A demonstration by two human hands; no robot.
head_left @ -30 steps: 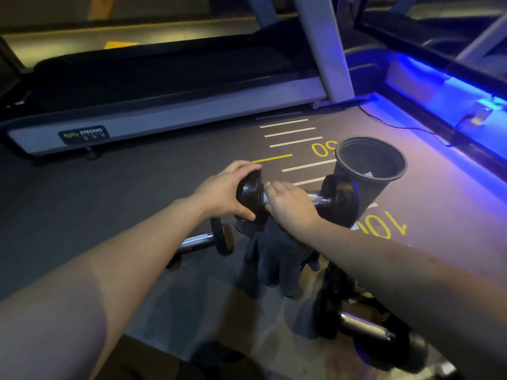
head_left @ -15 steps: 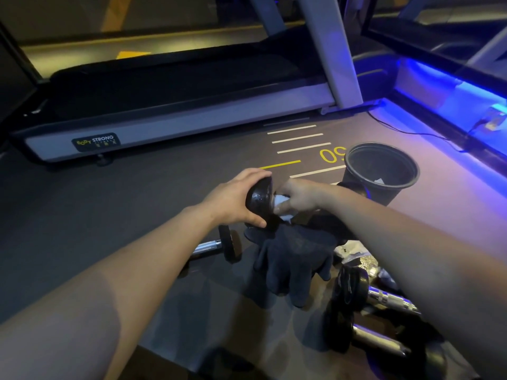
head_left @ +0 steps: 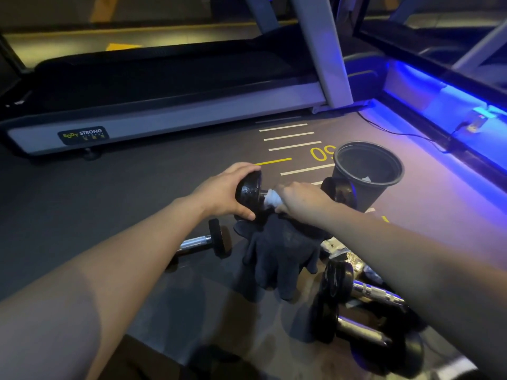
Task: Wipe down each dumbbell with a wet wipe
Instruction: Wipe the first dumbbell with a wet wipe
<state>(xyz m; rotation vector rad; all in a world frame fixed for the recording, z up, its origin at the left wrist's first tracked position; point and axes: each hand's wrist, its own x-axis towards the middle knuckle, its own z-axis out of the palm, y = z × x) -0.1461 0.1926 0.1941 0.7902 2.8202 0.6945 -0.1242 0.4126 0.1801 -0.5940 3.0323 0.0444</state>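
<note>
- The held dumbbell (head_left: 251, 192) is up off the floor between the two hands, its bar lying roughly level and running left to right.
- The left hand (head_left: 222, 194) cups the dumbbell's left black head, fingers curled over the top rim and thumb tucked under the lower edge.
- The right hand (head_left: 297, 200) is closed round the bar just to the right of that head, with a white wet wipe (head_left: 273, 198) bunched between its fingers and the metal; a short bit of bare bar shows between the wipe and the left head.
- The dumbbell's right head (head_left: 340, 192) shows beyond the right hand, in front of the wall of a black bucket (head_left: 367, 193); whether the two touch cannot be told.
- The bucket stands on the floor, open side up, with a small white scrap (head_left: 365, 178) inside it.
- Directly beneath the grip hangs a dark cloth (head_left: 277, 253), draped downward.
- Below and left of the left hand, a small dumbbell (head_left: 208, 239) with a chrome bar lies on the floor, partly hidden by the left forearm.
- Below the right forearm lie two more dumbbells (head_left: 365, 316), black-headed with chrome bars, close together.
- The floor mat (head_left: 153, 187) bears white and yellow lines and yellow numerals.
- Far beyond the hands a treadmill (head_left: 164, 124) lies across the view, and a blue-lit strip (head_left: 444, 105) runs along the right side.
</note>
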